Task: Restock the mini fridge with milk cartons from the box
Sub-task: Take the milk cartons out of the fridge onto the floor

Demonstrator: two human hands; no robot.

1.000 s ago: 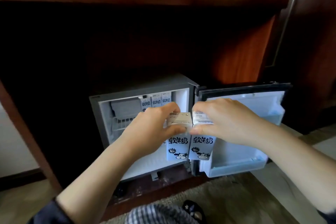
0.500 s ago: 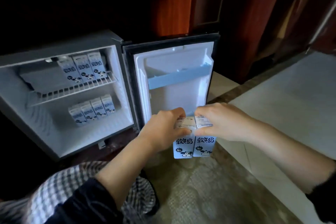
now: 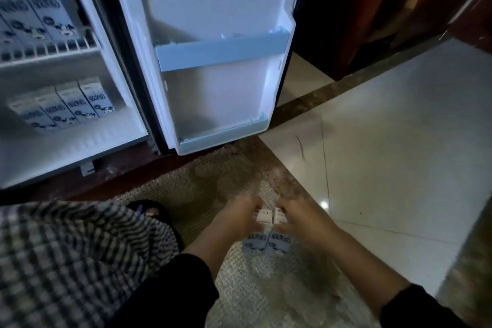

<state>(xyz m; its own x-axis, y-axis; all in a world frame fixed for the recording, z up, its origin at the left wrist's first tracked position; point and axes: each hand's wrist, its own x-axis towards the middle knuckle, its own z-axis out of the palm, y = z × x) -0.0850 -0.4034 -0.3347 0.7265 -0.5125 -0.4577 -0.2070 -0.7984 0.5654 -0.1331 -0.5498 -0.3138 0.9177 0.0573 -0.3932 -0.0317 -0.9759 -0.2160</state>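
Two small white-and-blue milk cartons stand side by side low over the rug. My left hand [image 3: 235,217] grips the left carton [image 3: 255,242] by its top, and my right hand [image 3: 298,217] grips the right carton [image 3: 279,242] the same way. The mini fridge [image 3: 66,146] stands open at the upper left. Milk cartons [image 3: 40,8] line its wire shelf and three more cartons [image 3: 69,106] lie on its floor. Its open door [image 3: 213,61] faces me, with both door shelves bare. The box is out of view.
A patterned beige rug [image 3: 213,181] lies under my hands. Pale floor tiles [image 3: 399,128] spread to the right, edged by a dark stone strip. My checked trouser leg [image 3: 66,261] and a dark slipper [image 3: 154,212] sit at the lower left. Dark wooden cabinetry [image 3: 372,8] stands behind.
Both hands have carried the two cartons down and away from the fridge door, toward the rug. My view has dropped and moved closer to the door.
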